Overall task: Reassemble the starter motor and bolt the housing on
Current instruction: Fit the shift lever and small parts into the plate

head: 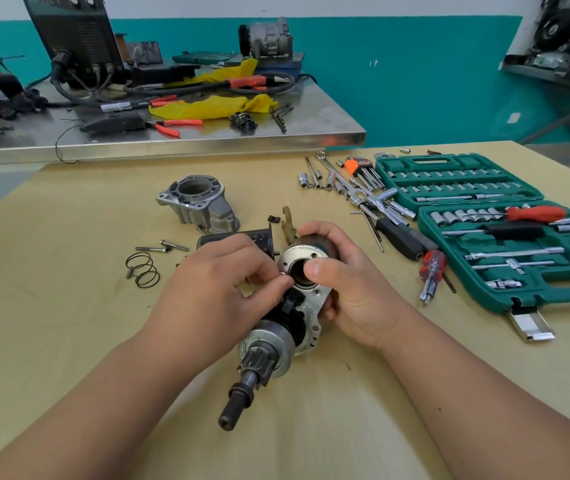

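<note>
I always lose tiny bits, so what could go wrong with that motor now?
The tiny part pinched in the left hand might slip into the plate's open hole or roll away. The spring and bolts lie loose on the table, easily knocked or forgotten. The motor, held by the right hand, might shift.

- The starter motor lay mid-table on the wooden table, with its shaft end nearest the person.
- The housing stood behind it, to the left.
- A spring and bolts lay to its left.
- A screwdriver lay to its right, with the socket case beyond.
- Loose tools lay left of the case.
- A metal table stood behind the wooden one.
</note>
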`<state>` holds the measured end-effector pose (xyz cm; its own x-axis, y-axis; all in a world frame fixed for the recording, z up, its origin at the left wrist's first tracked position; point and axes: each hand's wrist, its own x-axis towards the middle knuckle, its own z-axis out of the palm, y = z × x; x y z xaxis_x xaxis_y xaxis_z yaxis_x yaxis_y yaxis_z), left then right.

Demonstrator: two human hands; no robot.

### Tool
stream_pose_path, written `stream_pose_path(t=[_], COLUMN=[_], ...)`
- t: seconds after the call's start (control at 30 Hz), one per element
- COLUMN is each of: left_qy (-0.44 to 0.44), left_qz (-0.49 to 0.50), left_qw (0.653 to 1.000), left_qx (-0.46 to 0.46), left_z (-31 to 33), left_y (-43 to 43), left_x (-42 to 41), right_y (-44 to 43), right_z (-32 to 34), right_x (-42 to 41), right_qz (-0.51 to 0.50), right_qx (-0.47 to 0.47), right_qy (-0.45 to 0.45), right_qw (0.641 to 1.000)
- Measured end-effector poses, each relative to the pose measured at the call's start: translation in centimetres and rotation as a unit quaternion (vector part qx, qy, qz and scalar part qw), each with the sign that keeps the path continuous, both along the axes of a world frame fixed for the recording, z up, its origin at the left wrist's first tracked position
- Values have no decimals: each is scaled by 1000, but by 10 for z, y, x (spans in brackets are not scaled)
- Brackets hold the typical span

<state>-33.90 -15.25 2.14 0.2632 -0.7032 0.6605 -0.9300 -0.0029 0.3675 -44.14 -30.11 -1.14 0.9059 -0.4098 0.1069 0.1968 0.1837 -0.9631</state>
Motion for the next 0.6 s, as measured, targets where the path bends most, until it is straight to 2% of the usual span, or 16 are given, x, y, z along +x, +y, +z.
stream_pose_path(t=[0.17,0.43,0.6], left_qy=[-2,-24,-10], left_qz=[34,9,17], left_qw=[999,1000,1000], left_qx=[9,5,-1], left_z=[1,-2,-1], left_y=[1,-1,-4], left_x=[-4,-1,-1], right_y=[0,0,0], right_z=[0,1,0], right_x=[-1,0,0], right_qz=[0,-6,-5], right_qx=[7,16,21], right_qy=[1,5,9], right_qw=[1000,1000,1000])
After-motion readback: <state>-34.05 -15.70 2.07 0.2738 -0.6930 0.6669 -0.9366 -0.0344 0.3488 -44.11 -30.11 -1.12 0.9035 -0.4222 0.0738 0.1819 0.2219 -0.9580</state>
